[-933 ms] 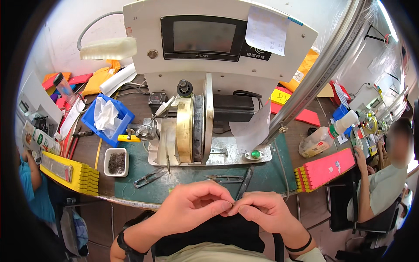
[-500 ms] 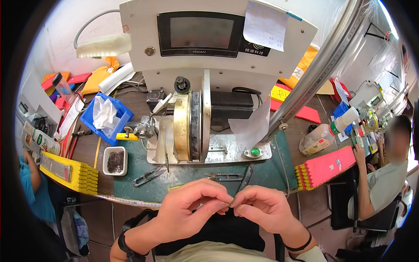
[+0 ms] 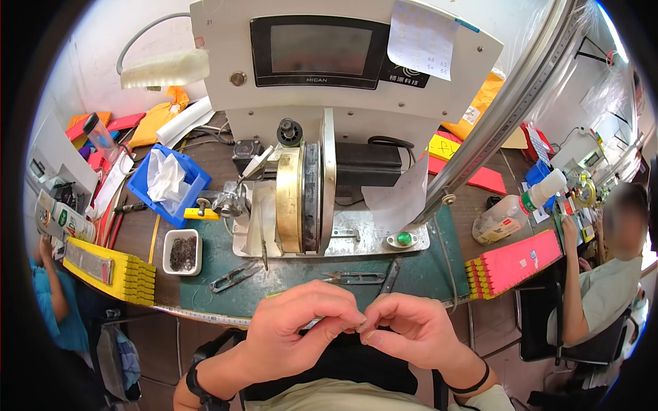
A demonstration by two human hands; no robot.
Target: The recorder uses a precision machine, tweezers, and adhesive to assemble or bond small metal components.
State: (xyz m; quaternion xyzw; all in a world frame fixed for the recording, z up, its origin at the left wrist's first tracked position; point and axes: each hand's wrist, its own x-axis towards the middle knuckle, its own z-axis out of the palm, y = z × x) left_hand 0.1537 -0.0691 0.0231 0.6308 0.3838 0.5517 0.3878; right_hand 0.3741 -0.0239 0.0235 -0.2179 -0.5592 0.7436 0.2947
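My left hand [image 3: 295, 332] and my right hand [image 3: 415, 332] meet fingertip to fingertip over the table's front edge, each pinched closed. Whatever lies between the fingertips is too small to make out. Just beyond them, on the green mat [image 3: 219, 303], lie two pairs of thread snips [image 3: 353, 278] [image 3: 234, 275] and a dark-handled tool [image 3: 390, 275]. Behind these stands a machine with a brass-coloured wheel [image 3: 288, 202] and a black wheel [image 3: 311, 198] beside it. A white square dish [image 3: 182, 252] of small dark bits sits left of my left hand.
A blue bin [image 3: 195, 179] with white tissue stands at the left. Stacked yellow trays [image 3: 110, 270] sit at the left front, pink and yellow ones [image 3: 517, 260] at the right. A plastic bottle [image 3: 521, 209] and a metal post [image 3: 504, 113] rise at the right. People sit on both sides.
My fingertips stay pinched together, with the right fingers shifted slightly against the left. The whole view has moved a little.
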